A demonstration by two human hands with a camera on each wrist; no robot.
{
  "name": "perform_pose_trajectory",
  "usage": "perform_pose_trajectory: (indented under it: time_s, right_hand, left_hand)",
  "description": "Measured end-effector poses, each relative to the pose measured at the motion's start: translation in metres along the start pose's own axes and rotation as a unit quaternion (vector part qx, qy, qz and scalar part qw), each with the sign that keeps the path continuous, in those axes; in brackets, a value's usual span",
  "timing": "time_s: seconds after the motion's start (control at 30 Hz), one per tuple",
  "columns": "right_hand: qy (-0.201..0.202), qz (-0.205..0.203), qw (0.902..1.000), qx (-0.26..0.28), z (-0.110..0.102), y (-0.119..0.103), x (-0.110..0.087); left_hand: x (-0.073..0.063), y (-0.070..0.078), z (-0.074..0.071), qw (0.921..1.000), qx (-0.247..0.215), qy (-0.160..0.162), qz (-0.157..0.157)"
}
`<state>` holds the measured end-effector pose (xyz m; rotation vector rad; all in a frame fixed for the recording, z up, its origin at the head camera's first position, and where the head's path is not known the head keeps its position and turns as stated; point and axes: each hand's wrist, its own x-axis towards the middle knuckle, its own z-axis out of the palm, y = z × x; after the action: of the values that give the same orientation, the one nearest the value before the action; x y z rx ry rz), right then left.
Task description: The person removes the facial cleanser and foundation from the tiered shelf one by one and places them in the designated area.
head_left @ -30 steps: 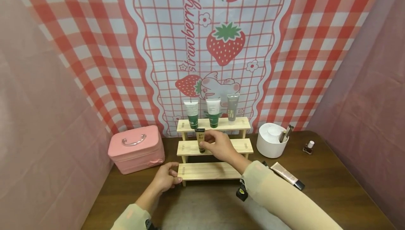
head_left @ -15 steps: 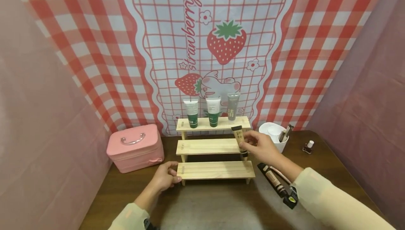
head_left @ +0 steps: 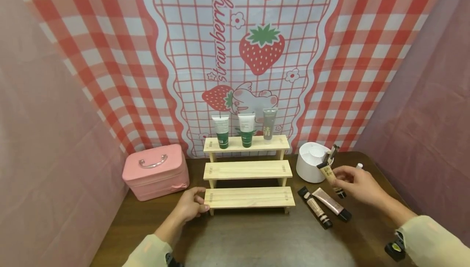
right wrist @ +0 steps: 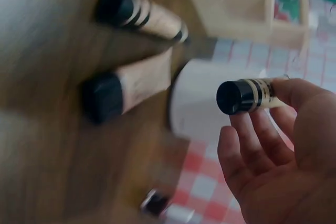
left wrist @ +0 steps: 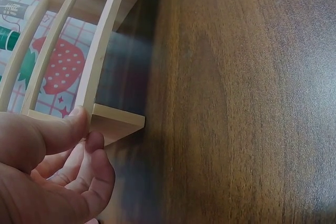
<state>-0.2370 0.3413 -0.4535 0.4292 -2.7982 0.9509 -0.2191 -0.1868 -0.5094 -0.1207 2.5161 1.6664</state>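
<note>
My right hand (head_left: 361, 185) pinches a small gold cosmetic tube (head_left: 328, 174) with black ends, held tilted in front of the white organizer (head_left: 310, 165). In the right wrist view the tube's black cap (right wrist: 231, 97) points away from the thumb and fingers. My left hand (head_left: 189, 205) grips the left end of the lowest step of a three-tier wooden display rack (head_left: 249, 197); the left wrist view shows thumb and fingertips pinching that board's corner (left wrist: 86, 106). On the top tier stand two white-and-green tubes (head_left: 222, 132) and a grey tube (head_left: 269, 125).
On the table right of the rack lie a beige tube with black ends (head_left: 315, 208) and a pink tube with a black cap (head_left: 332, 204). A pink case (head_left: 156, 171) stands at left. A small white-capped bottle (head_left: 359, 166) is partly hidden behind my right hand.
My right hand has lifted the gold tube off the middle tier and carried it right, past the rack, to beside the organizer. My left hand has stayed at the rack's corner.
</note>
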Motion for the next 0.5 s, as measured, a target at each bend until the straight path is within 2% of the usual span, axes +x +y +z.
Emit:
perform_pose_trajectory:
  time_s: [0.23, 0.37, 0.5]
  right_hand:
    - [-0.036, 0.027, 0.9984, -0.035, -0.002, 0.038, -0.022]
    - [-0.061, 0.023, 0.9970, -0.041, 0.003, 0.053, -0.031]
    - [-0.069, 0.016, 0.9956, -0.061, 0.006, 0.064, -0.035]
  left_hand:
    - [-0.001, 0.001, 0.001, 1.0000, 0.002, -0.003, 0.002]
    - [-0.002, 0.001, 0.000, 1.0000, 0.000, -0.001, -0.001]
    - [-0.003, 0.001, 0.000, 1.0000, 0.001, -0.001, -0.001]
